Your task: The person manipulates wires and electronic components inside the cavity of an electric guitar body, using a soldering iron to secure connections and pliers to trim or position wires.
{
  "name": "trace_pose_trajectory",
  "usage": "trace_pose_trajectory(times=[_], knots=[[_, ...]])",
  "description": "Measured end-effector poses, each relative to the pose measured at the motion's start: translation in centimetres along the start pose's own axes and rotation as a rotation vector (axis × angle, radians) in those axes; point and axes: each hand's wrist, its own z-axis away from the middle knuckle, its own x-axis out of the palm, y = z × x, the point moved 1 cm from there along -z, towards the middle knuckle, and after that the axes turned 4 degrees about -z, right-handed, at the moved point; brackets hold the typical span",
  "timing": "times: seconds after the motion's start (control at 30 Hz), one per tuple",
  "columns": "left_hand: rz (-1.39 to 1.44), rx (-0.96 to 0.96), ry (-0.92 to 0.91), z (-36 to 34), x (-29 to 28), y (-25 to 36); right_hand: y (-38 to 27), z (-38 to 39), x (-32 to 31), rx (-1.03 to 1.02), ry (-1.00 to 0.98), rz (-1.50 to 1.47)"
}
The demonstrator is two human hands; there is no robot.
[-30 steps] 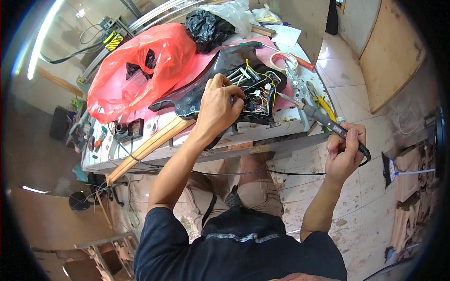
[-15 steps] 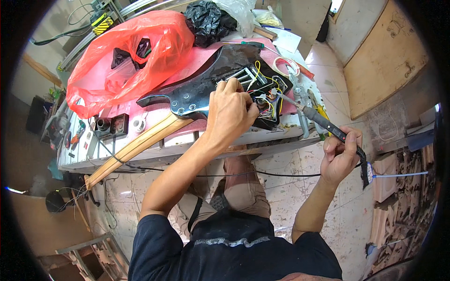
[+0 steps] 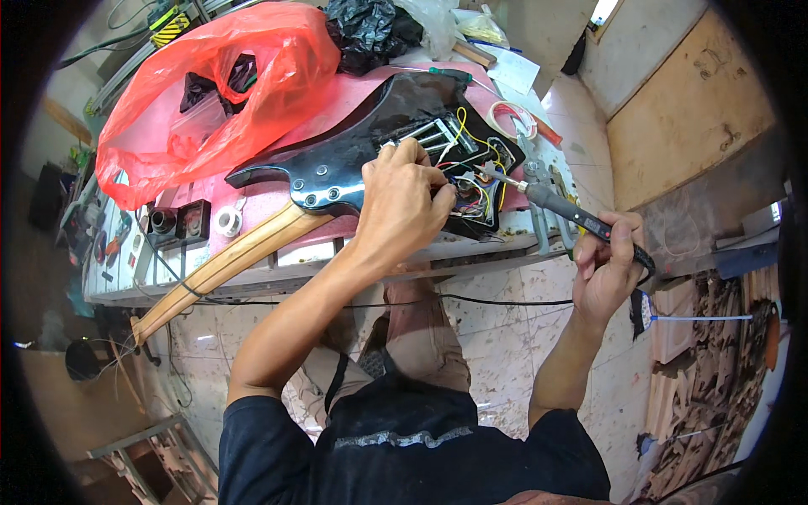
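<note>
An electric guitar with a glossy black body lies back side up, its pale wooden neck reaching toward the lower left. Yellow, white and other wires spill from an opened cavity at its right, beside metal tremolo springs. My left hand rests over the cavity's near left side, fingers pinched; what they hold is hidden beneath them. In my right hand is a soldering iron, gripped by its dark handle, its tip among the wires. Whether the tip touches one I cannot tell.
A red plastic bag and a black one lie behind the guitar on pink foam. Pliers, a screwdriver and a tape roll sit around the body. A black cable hangs along the table's front.
The soldering iron's tip has moved left, farther in over the wires. My left hand stays pinched at the cavity. The whole view has shifted slightly.
</note>
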Motion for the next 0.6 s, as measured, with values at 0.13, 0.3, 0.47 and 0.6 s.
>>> trace_pose_trajectory(times=[0.13, 0.3, 0.47, 0.6], knots=[[-0.034, 0.021, 0.041, 0.0, -0.1, 0.1, 0.4, 0.0, -0.3, 0.001, -0.037, -0.034], [-0.023, -0.076, -0.008, -0.1, -0.5, 0.4, 0.6, -0.1, -0.8, -0.006, -0.045, -0.076], [0.046, -0.119, -0.007, -0.2, -0.6, 0.8, 0.8, 0.2, -1.5, -0.001, -0.035, -0.109], [-0.021, -0.127, -0.037, -0.4, -0.8, 0.7, 0.7, 0.4, -1.5, 0.008, -0.037, -0.096]])
